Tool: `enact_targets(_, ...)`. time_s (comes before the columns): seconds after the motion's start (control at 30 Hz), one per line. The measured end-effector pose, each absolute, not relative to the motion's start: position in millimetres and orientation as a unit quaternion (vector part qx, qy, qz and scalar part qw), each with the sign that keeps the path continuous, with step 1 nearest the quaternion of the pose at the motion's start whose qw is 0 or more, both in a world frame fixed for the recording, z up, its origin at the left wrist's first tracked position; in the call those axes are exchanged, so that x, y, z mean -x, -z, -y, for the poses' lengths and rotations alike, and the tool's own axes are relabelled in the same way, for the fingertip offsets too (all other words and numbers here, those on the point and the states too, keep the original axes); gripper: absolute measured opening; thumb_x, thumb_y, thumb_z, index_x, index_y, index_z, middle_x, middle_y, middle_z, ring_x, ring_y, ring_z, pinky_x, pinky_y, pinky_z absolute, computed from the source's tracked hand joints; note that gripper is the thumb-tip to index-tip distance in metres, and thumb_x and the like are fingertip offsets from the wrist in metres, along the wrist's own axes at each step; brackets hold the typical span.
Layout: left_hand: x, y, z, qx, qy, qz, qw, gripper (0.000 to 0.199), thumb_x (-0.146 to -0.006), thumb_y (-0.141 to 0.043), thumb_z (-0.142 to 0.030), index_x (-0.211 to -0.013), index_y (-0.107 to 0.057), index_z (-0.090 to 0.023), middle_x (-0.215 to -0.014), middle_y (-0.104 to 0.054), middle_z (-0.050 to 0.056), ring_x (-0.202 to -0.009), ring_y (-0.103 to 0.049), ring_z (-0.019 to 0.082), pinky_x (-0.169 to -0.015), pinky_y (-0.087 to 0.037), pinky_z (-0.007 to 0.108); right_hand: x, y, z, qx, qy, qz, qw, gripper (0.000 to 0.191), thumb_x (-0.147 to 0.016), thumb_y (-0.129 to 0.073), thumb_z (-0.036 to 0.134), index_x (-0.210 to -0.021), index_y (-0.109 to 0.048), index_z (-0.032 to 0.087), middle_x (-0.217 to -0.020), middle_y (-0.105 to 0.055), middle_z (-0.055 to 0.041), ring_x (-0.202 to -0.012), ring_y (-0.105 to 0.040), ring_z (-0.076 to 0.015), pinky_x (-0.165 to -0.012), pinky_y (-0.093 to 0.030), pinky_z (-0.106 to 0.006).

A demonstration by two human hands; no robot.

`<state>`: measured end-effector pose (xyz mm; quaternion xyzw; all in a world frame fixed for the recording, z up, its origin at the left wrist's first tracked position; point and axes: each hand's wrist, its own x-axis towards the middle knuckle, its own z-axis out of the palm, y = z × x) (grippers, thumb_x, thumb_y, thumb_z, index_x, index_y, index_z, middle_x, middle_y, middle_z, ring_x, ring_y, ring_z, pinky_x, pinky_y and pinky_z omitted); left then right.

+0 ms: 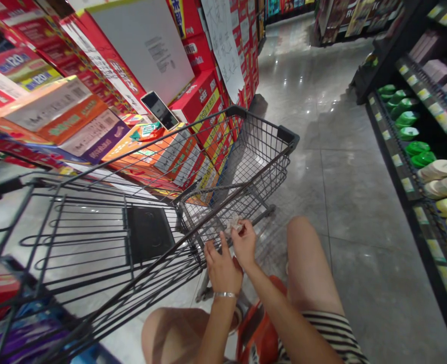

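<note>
- Head view: a black wire shopping cart (287,136) stands slantwise across the left and middle, its basket showing the grey tiled floor (354,202) through the mesh.
- The right hand (246,245) is closed in a pinch, thumb against fingers, and has hold of a small crumpled piece of whitish, tissue-like material (232,225); this piece is at the fingertips, in front of the cart's near wire side.
- The left hand (223,275), with a silver-coloured bracelet (224,294) at its wrist, is just beside the right hand, its fingers partly spread and the index finger pointing toward the crumpled piece; I cannot tell whether it grips anything or touches the cart.
- The person's bare knees are bent on both sides of the forearms, with black-and-white striped cloth (333,331) at the right and an orange-red bag-like item (261,328) between the legs.
- A smartphone with a pale frame and dark screen (160,109) lies tilted by the cart's far rim, near orange, grey and red cartons (170,154); what supports it is unclear.
- Beyond the cart rise stacked red boxes, one bearing a large grey panel (143,45).
- At the right, a black store shelf (388,151) carries green, cream and yellow packaged goods (441,172).
</note>
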<state>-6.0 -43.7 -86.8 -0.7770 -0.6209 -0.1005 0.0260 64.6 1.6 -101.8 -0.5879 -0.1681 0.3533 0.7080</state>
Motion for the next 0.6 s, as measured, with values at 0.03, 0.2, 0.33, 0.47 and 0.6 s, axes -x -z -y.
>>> enact_targets(0.03,6.2,86.9,42.9,0.777,0.096,0.622,0.028,0.076,-0.074,-0.055,-0.013,-0.145,-0.028,-0.017,-0.135,-0.031,0.02,-0.131,-0.029,0.037,-0.102,-0.038,0.053,-64.2,103.2,-1.6,0.595,-0.342,0.185,0.704,0.01,-0.07,-0.055,0.025,-0.078,-0.055,0.019,-0.069,-0.055,0.0041,-0.065,-0.051,-0.0117,-0.063,-0.042,-0.023)
enact_targets(0.2,7.8,87.4,40.6,0.778,0.088,0.621,0.034,0.073,-0.073,-0.054,-0.012,-0.143,-0.032,-0.015,-0.133,-0.031,0.02,-0.129,-0.03,0.036,-0.101,-0.038,0.051,-66.4,107.3,0.6,0.598,-0.317,0.236,0.698,0.007,-0.071,-0.053,0.021,-0.078,-0.054,0.02,-0.078,-0.056,0.0014,-0.073,-0.051,-0.0133,-0.068,-0.042,-0.024)
enact_targets(0.33,8.3,88.1,39.9,0.779,0.092,0.619,0.037,0.075,-0.073,-0.055,-0.013,-0.144,-0.031,-0.016,-0.134,-0.032,0.02,-0.129,-0.03,0.036,-0.101,-0.038,0.053,-66.7,114.0,0.8,0.591,-0.31,0.251,0.701,0.007,-0.07,-0.054,0.02,-0.077,-0.053,0.021,-0.08,-0.056,0.0005,-0.073,-0.051,-0.0138,-0.067,-0.042,-0.024)
enact_targets(0.47,9.3,89.2,39.8,0.78,0.088,0.618,0.037,0.075,-0.073,-0.056,-0.013,-0.144,-0.031,-0.016,-0.134,-0.032,0.02,-0.13,-0.029,0.036,-0.101,-0.038,0.053,-62.0,131.7,0.7,0.609,-0.3,0.262,0.686,0.007,-0.07,-0.053,0.019,-0.077,-0.053,0.02,-0.076,-0.053,0.0018,-0.067,-0.048,-0.0125,-0.063,-0.04,-0.023)
enact_targets(0.6,9.8,88.2,40.5,0.783,0.086,0.615,0.039,0.077,-0.072,-0.056,-0.012,-0.144,-0.029,-0.017,-0.136,-0.032,0.02,-0.131,-0.029,0.036,-0.101,-0.038,0.052,-59.2,153.6,-3.5,0.625,-0.291,0.263,0.675,0.011,-0.069,-0.051,0.019,-0.079,-0.056,0.019,-0.078,-0.053,0.0006,-0.066,-0.048,-0.0127,-0.062,-0.04,-0.023)
